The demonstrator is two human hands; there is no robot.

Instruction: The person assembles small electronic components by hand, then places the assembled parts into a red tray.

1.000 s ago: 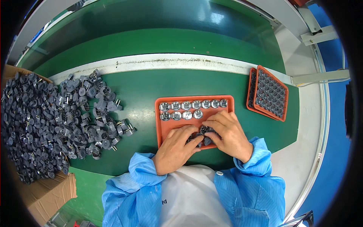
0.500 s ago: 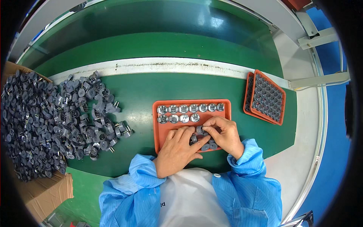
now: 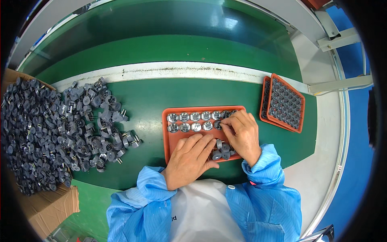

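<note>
An orange-red tray [image 3: 173, 141] lies in front of me. Two rows of round grey plug parts [image 3: 196, 116] stand along its far side, shiny faces up. My right hand [image 3: 244, 135] is over the tray's right side, thumb and index finger pinching a round plug part [image 3: 218, 125] at the right end of the second row. Part of that row's right side is hidden behind the hand. My left hand [image 3: 188, 159] rests across the near middle of the tray, fingers stretched out, next to a small heap of loose plug parts [image 3: 221, 151].
A large pile of plug parts [image 3: 80, 133], some with metal pins showing, spreads from an open cardboard box [image 3: 56, 205] onto the green table [image 3: 141, 97] at left. Two stacked, filled trays [image 3: 300, 115] sit at far right. A white ledge [image 3: 161, 69] crosses behind.
My right hand has moved away from my left fingertips, up and right, bringing a plug part to the second row. My left hand has stayed nearly in place; more of the loose heap shows.
</note>
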